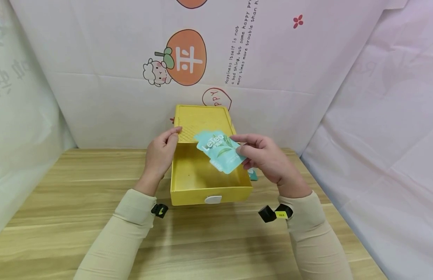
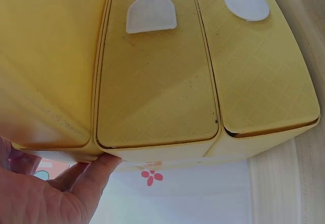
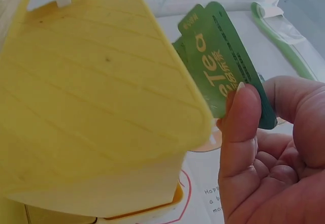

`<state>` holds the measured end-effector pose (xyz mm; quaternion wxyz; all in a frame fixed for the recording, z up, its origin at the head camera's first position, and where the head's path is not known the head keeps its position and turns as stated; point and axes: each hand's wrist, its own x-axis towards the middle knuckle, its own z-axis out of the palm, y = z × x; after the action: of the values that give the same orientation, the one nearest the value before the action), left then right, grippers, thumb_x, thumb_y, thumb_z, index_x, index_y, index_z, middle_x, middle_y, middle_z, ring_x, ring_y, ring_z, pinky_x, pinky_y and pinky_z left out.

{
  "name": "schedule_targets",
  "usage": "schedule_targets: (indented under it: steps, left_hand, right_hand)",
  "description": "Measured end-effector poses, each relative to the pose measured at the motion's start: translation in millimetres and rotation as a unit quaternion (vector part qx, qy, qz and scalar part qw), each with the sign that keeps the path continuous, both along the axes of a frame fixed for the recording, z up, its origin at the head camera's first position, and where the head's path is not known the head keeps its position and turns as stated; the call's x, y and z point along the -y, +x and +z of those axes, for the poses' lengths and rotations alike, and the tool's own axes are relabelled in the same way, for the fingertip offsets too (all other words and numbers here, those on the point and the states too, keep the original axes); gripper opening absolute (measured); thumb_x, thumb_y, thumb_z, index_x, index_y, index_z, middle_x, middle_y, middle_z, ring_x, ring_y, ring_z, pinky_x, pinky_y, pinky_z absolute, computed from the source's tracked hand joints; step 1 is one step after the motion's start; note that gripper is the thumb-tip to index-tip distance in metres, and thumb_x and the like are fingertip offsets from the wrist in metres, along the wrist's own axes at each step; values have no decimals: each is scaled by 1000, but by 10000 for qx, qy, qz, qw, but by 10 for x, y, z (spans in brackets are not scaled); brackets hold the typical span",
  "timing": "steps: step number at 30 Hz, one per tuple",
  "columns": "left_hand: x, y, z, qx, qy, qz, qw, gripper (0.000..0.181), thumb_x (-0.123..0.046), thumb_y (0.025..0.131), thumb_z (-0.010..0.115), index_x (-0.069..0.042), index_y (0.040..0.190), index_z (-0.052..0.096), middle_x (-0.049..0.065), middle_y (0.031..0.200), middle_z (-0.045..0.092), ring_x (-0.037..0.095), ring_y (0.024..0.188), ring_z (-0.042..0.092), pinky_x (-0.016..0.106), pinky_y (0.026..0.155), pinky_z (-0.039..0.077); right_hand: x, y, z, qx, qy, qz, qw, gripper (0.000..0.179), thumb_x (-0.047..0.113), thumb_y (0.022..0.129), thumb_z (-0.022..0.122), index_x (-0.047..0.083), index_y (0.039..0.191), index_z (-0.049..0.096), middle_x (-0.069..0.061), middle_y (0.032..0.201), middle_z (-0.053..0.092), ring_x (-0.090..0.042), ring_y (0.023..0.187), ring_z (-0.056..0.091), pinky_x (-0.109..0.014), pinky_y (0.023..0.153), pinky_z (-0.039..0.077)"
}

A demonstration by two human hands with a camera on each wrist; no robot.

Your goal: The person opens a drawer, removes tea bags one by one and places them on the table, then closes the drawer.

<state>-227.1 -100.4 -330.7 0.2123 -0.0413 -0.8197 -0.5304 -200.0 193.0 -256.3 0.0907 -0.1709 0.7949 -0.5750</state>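
A yellow drawer cabinet (image 1: 202, 120) stands against the back cloth, its top drawer (image 1: 190, 175) pulled out toward me. My right hand (image 1: 267, 157) pinches a flat teal LeTea packet (image 1: 223, 153) between thumb and fingers, tilted above the drawer's right side. The green printed packet (image 3: 213, 61) shows beside the yellow drawer front (image 3: 101, 92) in the right wrist view. My left hand (image 1: 160, 153) is at the cabinet's left side, index finger extended to its edge. Its fingertips touch the side wall in the left wrist view, below the lower drawer fronts (image 2: 157, 92).
Another teal packet (image 1: 253, 174) lies right of the cabinet, partly hidden by my hand. White handles show on the drawers, one on the open drawer (image 1: 213, 200). The wooden table (image 1: 202, 241) meets a printed cloth (image 1: 114, 50) at the back; white cloth hangs at both sides.
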Motion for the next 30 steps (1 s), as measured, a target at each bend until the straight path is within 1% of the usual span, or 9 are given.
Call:
schedule_targets:
  steps: [5,9,15,19,22,25,30]
  left_hand:
    - [-1,8,-4,33,-33,-8,10000,42,-35,108,42,-24,139,70,3,66,47,14,49,29,28,48,26]
    - [2,4,-7,39,-64,42,10000,42,-35,108,43,-24,138,70,4,69,49,15,51,30,29,49,28]
    - [-3,6,-2,12,-18,38,10000,42,-34,108,44,-24,138,71,4,66,46,15,51,30,27,49,26]
    - [-4,1,-12,-8,4,20,10000,41,-34,108,43,-24,138,71,4,69,47,13,51,30,27,49,27]
    - [-1,-3,-16,-29,-2,15,10000,41,-35,109,43,-24,137,71,4,71,48,12,51,30,28,49,28]
    - [1,-4,-19,-36,-2,23,10000,41,-34,109,44,-24,137,71,4,69,46,10,50,29,29,49,27]
    - [0,-3,-14,6,17,29,10000,41,-35,109,43,-25,138,71,3,66,46,12,49,28,27,48,26]
  right_hand:
    - [-47,-41,5,5,-354,-270,9990,47,10,100,57,2,145,59,0,90,70,-18,68,59,-27,68,57]
    - [-68,-80,3,24,-645,-419,9970,48,7,101,56,0,148,56,3,87,72,-16,67,59,-25,67,56]
    - [-133,-132,-18,6,-887,-547,9946,47,9,104,55,1,150,53,1,90,68,-12,68,60,-22,68,58]
    - [-185,-172,-37,59,-1058,-690,9920,47,13,106,54,2,152,51,1,92,65,-9,68,60,-20,67,57]
    - [-227,-203,-51,144,-1226,-865,9886,49,15,107,54,3,154,49,1,94,63,-8,69,59,-18,67,56]
    - [-273,-247,-81,209,-1362,-1029,9851,50,15,107,54,4,155,47,1,94,62,-8,69,59,-17,67,56]
    - [-359,-337,-165,322,-1578,-1214,9795,51,14,108,52,6,157,44,1,93,63,-7,70,60,-17,68,56]
